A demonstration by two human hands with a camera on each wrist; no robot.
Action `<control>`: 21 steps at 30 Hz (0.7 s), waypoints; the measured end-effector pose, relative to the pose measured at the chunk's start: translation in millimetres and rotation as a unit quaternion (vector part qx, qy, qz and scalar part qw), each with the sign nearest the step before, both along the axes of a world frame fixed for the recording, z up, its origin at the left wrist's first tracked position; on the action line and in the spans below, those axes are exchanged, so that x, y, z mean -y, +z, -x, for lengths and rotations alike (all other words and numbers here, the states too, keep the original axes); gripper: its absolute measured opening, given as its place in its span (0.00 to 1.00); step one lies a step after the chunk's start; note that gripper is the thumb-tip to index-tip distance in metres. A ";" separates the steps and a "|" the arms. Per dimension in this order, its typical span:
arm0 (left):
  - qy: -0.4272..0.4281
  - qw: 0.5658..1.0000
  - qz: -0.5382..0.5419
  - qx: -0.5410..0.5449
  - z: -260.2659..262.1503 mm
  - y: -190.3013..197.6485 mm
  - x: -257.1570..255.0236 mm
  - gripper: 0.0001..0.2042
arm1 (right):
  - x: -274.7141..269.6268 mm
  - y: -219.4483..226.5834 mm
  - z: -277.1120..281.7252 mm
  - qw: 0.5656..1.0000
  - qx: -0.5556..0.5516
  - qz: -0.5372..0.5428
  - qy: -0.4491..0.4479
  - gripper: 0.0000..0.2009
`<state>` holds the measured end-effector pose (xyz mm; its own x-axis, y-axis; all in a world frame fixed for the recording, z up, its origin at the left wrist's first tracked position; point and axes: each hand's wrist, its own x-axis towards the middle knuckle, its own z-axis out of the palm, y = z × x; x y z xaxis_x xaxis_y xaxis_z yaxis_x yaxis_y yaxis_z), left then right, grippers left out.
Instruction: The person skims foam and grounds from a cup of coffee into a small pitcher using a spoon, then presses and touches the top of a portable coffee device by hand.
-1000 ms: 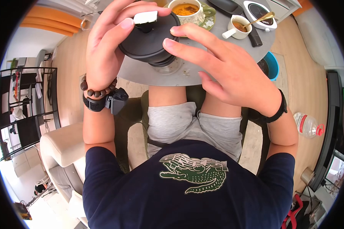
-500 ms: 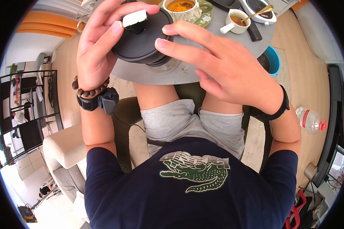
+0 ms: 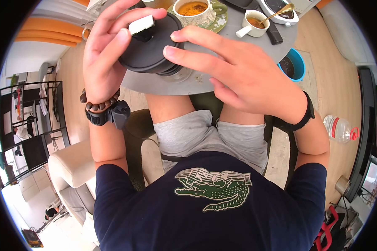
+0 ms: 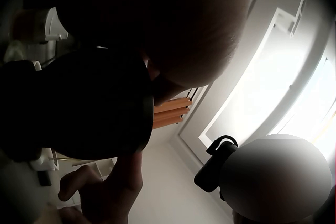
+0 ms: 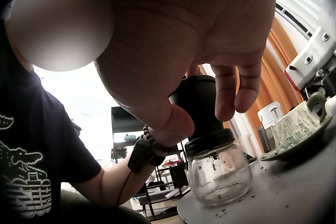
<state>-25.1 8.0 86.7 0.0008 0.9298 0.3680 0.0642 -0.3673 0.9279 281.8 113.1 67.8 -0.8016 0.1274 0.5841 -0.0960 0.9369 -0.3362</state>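
A black hand coffee grinder (image 3: 148,52) stands upright on the table in front of me. Its clear glass jar (image 5: 220,176) holds a few dark specks. My left hand (image 3: 107,50) grips the top from the left side, thumb and a finger at the white-topped black knob (image 3: 141,26). From the right, my right hand (image 3: 234,69) reaches over with two extended fingers, their tips at the edge of the lid. In the left wrist view the grinder is a dark shape, with right-hand fingers (image 4: 123,182) below it.
Behind the grinder, a cup (image 3: 192,21) of orange-brown liquid sits on a green patterned plate (image 3: 220,23). To its right are a small white-handled cup (image 3: 251,27) with a gold spoon and a white scale (image 3: 280,10). A blue bucket (image 3: 297,69) stands on the floor.
The head view has shifted slightly, so grinder and hands appear further left. The white-topped knob looks turned a little. Both hands keep nearly the same pose.
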 end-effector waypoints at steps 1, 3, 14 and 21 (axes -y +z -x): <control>-0.006 1.000 0.003 0.017 -0.1 0.8 -0.2 0.31 | -0.1 -1.3 0.6 1.000 0.001 -0.001 -0.003 0.49; -0.012 1.000 0.004 0.019 6.2 -1.1 0.7 0.31 | -0.6 -3.1 0.9 1.000 -0.012 -0.004 -0.008 0.49; -0.036 0.999 -0.013 -0.003 -11.1 7.4 -1.9 0.28 | 2.5 0.8 0.2 1.000 -0.009 0.019 -0.020 0.41; 0.017 1.000 0.019 -0.009 10.3 0.5 4.5 0.29 | -2.3 -0.7 0.2 1.000 0.000 0.006 0.002 0.50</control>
